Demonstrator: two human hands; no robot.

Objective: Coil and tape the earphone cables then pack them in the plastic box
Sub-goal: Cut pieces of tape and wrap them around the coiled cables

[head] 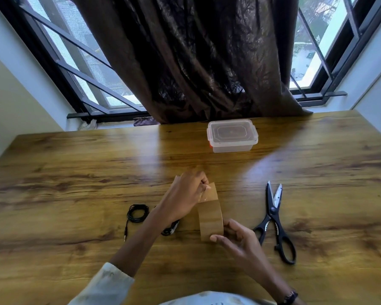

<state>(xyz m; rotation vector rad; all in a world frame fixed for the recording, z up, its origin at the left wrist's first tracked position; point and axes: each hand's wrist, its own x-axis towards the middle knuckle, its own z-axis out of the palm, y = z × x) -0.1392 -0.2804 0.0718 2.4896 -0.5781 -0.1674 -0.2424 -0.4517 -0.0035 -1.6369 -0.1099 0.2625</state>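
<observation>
My right hand [234, 235] holds a roll of brown packing tape [210, 219] upright above the table. My left hand [185, 193] pinches the loose tape end [211, 192] at the top of the roll, pulled a little away from it. A coiled black earphone cable [138, 213] lies on the table to the left of my left wrist, its jack plug [125, 235] trailing toward me. Another dark earphone piece [171, 228] shows partly under my left forearm. The clear plastic box [232, 135] with its lid on stands farther back, near the curtain.
Black-handled scissors [274, 219] lie on the wooden table [75, 172] to the right of my right hand, blades slightly apart and pointing away. A dark brown curtain [207, 62] hangs behind the box in front of a barred window.
</observation>
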